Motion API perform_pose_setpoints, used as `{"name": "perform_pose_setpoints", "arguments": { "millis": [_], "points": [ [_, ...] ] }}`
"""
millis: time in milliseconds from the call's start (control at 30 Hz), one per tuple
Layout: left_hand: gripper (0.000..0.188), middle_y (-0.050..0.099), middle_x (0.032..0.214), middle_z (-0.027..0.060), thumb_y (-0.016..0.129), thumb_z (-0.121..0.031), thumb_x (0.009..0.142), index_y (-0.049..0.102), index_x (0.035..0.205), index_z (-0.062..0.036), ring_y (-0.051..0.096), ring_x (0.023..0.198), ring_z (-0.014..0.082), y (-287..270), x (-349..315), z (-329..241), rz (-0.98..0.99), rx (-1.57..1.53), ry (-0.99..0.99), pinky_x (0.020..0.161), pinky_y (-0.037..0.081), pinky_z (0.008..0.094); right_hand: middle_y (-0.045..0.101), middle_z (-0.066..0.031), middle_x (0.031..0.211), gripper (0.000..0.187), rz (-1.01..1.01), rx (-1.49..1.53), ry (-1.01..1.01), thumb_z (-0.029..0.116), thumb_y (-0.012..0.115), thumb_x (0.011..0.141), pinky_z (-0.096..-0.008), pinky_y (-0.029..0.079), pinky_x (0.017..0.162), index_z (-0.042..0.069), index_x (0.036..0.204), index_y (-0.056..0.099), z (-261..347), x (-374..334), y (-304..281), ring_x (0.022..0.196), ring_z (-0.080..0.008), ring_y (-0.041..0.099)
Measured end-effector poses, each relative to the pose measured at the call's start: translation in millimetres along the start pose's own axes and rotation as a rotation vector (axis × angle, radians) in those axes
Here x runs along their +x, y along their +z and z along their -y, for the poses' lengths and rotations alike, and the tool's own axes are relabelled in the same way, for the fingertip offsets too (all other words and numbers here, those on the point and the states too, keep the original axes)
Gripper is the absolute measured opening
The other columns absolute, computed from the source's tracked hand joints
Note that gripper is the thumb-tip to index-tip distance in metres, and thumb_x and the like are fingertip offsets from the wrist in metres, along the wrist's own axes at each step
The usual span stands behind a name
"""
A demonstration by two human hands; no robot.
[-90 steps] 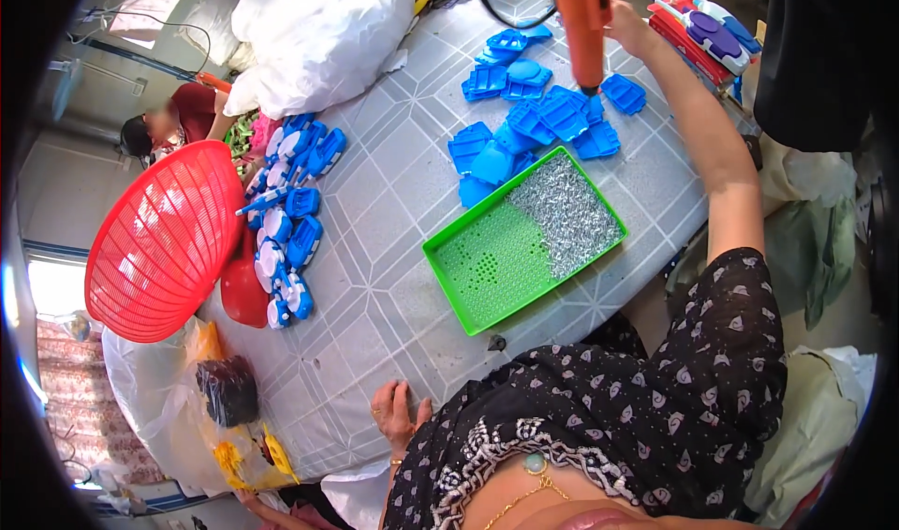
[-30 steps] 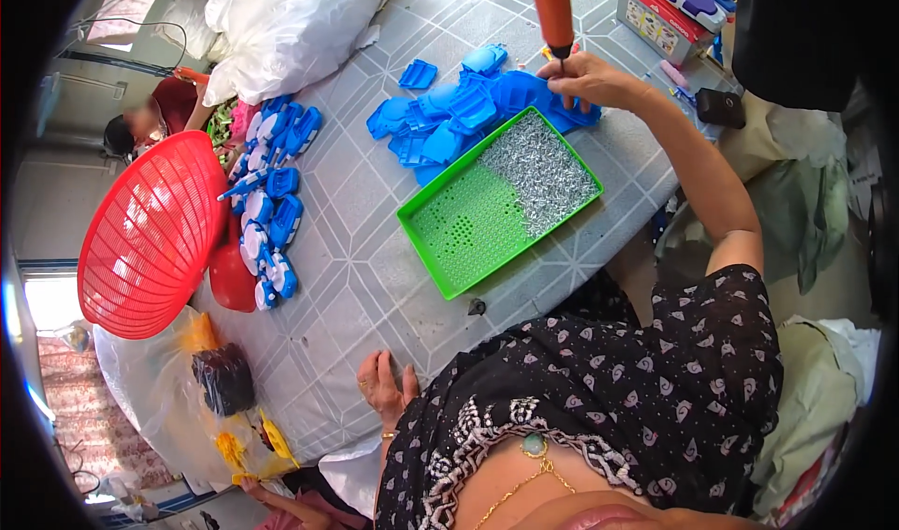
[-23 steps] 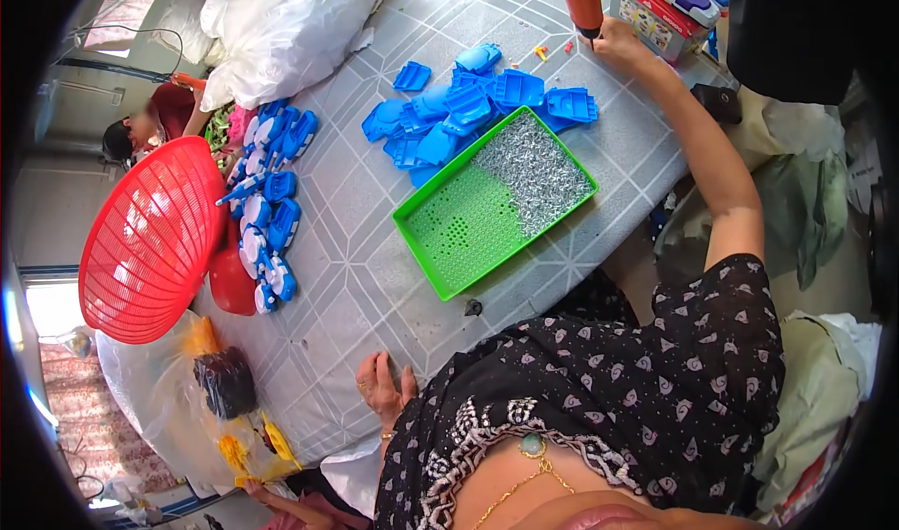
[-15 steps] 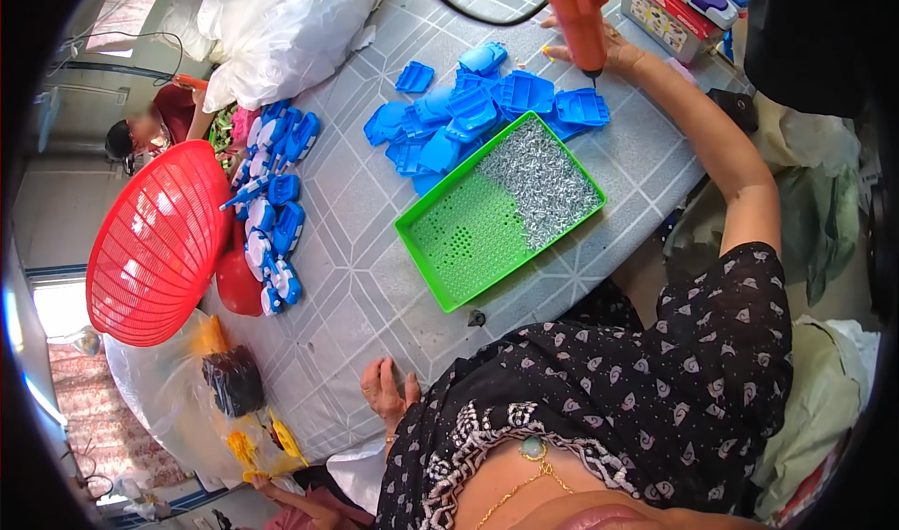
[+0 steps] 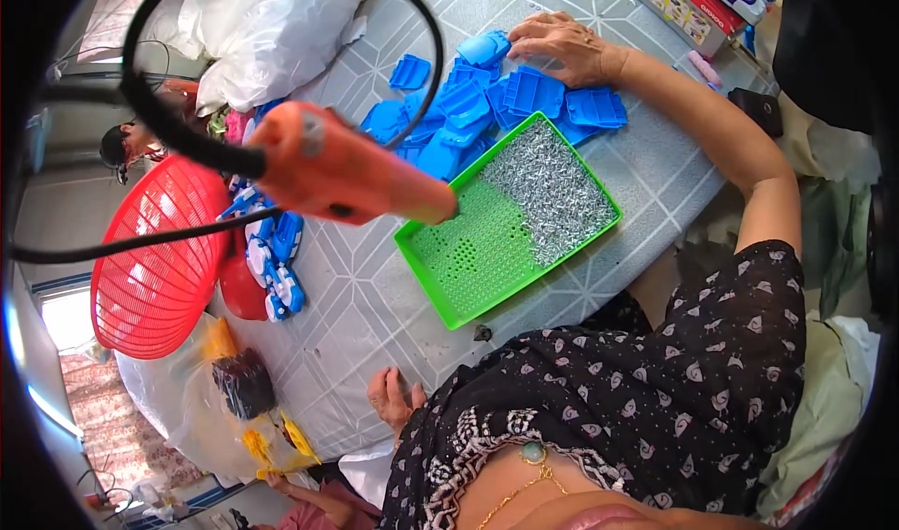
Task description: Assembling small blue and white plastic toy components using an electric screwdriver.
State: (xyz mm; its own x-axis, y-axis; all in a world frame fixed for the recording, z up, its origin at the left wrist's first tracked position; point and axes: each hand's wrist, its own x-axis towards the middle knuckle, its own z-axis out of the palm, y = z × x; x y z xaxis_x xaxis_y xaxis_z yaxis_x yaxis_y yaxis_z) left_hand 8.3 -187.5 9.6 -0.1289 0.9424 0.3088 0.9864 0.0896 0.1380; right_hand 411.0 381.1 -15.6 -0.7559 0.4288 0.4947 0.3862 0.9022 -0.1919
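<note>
My right hand (image 5: pixel 569 51) reaches over the far edge of a pile of blue plastic parts (image 5: pixel 464 104), fingers stretched out, fingertips beside a rounded part; I cannot tell whether they touch it. At the table's near edge my left hand (image 5: pixel 390 394) rests with fingers loosely bent and apart, holding nothing. An orange electric screwdriver (image 5: pixel 361 165) hangs tilted on a black cord, blurred, its tip over the green tray (image 5: pixel 449 312). Many small silvery screws (image 5: pixel 558 193) fill that tray's right side; perforated bottom shows on the left.
Blue-and-white assembled pieces (image 5: pixel 273 258) lie in a row at the left, beside a red basket (image 5: pixel 154 268). A white plastic bag (image 5: pixel 272 34) stands far left. A red box (image 5: pixel 688 10) sits far right. Other people (image 5: pixel 323 502) are along the table's left side.
The orange screwdriver has swung from the far right, beside my right hand, to the left. My right hand has come nearer, onto the blue parts. The left hand stays put.
</note>
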Motion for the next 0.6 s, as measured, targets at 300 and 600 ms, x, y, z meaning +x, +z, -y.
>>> {"name": "perform_pose_setpoints", "arguments": {
  "millis": [300,600],
  "points": [
    [0.053,0.062,0.129,0.0211,0.077,-0.018,0.078,0.066,0.126,0.0002,0.057,0.119,0.0391,0.7,-0.2,1.0,0.009,-0.014,-0.003,0.105,0.044,0.0497,0.067,-0.0083,0.101,0.011,-0.183,-0.208,0.026,0.023,0.066,0.092,-0.0451,0.051,0.089,0.013,0.094,0.068,-34.3,23.8,11.6,0.106,-0.0297,0.064],
    [0.056,0.061,0.128,0.0212,0.078,-0.017,0.075,0.066,0.127,0.0002,0.056,0.12,0.0394,-0.6,-3.5,4.4,0.019,0.008,-0.016,0.105,0.043,0.0497,0.065,-0.0085,0.1,0.014,-0.084,-0.087,-0.075,0.02,0.068,0.092,-0.0425,0.05,0.09,0.011,0.103,0.069,-46.8,56.9,21.6,0.101,-0.0294,0.065]
  ]
}}
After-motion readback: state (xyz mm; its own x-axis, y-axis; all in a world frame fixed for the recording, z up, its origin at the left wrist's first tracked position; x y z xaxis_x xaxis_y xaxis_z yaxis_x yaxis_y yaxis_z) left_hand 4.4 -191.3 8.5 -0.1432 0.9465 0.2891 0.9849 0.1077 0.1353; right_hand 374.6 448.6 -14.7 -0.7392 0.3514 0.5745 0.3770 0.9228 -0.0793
